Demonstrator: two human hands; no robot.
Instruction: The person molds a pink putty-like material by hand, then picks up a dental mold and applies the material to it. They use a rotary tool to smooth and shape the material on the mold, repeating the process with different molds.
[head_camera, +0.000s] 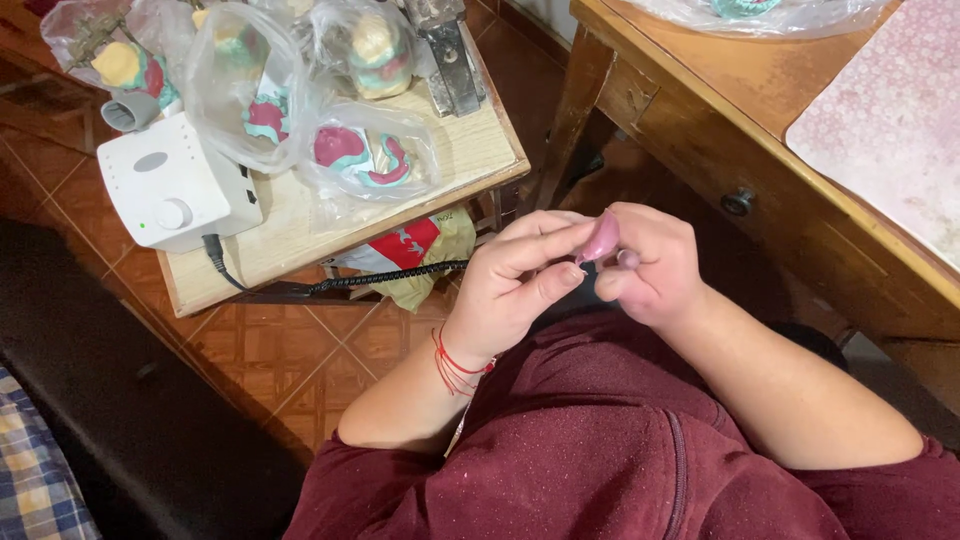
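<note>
A small pink curved piece, smooth like moulded acrylic or wax, is sitting between both hands, just above the person's lap. It is looking light, rigid and probably brittle at its thin edge, so the thicker body seems the safer place to pinch. The left hand, with red thread bracelets at its wrist, is curling its fingers around the piece from one side; the right hand is closing on it from the other. A black coiled cord is running from beside the left hand to a white box-shaped control unit on a low wooden table, well beyond the hands, among clear plastic bags holding coloured casts.
</note>
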